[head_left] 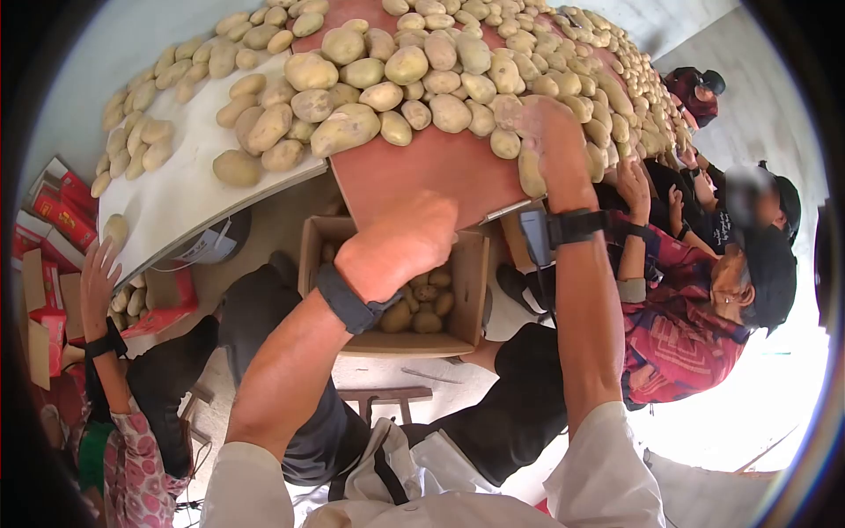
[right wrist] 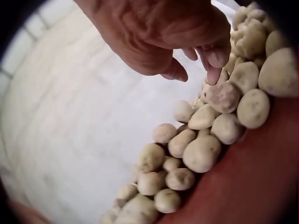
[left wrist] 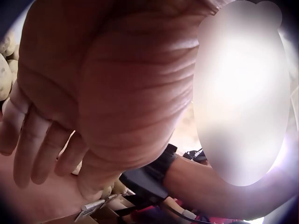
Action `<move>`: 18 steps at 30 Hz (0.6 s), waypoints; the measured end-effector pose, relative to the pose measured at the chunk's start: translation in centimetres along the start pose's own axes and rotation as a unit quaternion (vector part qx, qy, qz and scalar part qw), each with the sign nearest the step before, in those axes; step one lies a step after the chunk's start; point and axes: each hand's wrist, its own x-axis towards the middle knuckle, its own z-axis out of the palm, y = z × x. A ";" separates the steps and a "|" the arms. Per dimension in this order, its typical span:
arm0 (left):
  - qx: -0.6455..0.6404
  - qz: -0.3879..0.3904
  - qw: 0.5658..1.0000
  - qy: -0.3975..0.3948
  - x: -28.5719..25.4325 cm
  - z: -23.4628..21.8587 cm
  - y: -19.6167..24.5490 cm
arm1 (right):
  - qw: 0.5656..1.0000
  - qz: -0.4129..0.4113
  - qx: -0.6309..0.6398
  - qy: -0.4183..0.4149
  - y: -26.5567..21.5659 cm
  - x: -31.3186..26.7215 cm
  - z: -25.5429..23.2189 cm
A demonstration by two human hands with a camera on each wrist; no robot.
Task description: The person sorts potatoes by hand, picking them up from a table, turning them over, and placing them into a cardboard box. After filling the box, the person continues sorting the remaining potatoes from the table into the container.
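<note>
Cardboard: one box (head_left: 471, 286) under left hand (head_left: 396, 248) (fingers (left wrist: 29, 151) parted); right fingers (right wrist: 216, 57) bent above potatoes (right wrist: 202, 153).

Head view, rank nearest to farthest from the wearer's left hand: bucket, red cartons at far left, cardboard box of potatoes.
From the left hand:
1. Cardboard box: directly below the hand.
2. Bucket: to the left, under the white tabletop's edge.
3. Red cartons: farthest, at the view's left side, past the bucket.

Tan, rounded potatoes (head_left: 406, 66) lie heaped on a red tabletop (head_left: 422, 172); others fill part of an open cardboard box (head_left: 471, 282).
</note>
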 end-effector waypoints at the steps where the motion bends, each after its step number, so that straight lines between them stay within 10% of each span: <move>1: -0.016 0.024 0.999 0.028 -0.1 0.3 0.0 | 0.970 -0.080 -0.210 0.092 1.2 -0.5 1.8; 5: -0.011 0.034 0.999 0.035 0.1 0.2 0.2 | 0.727 -0.153 -0.657 0.131 2.9 2.4 1.7; 9: 0.007 0.019 0.999 0.026 0.0 -0.3 -0.5 | 0.669 -0.076 -0.736 0.066 2.7 2.9 3.1; 16: 0.017 0.010 0.998 0.057 -0.7 -0.8 -1.4 | 0.728 -0.200 -0.650 0.088 2.6 2.2 1.9; 18: 0.040 0.059 0.992 0.107 -0.6 -0.6 -2.6 | 0.851 -0.160 -0.497 0.055 2.8 1.1 1.0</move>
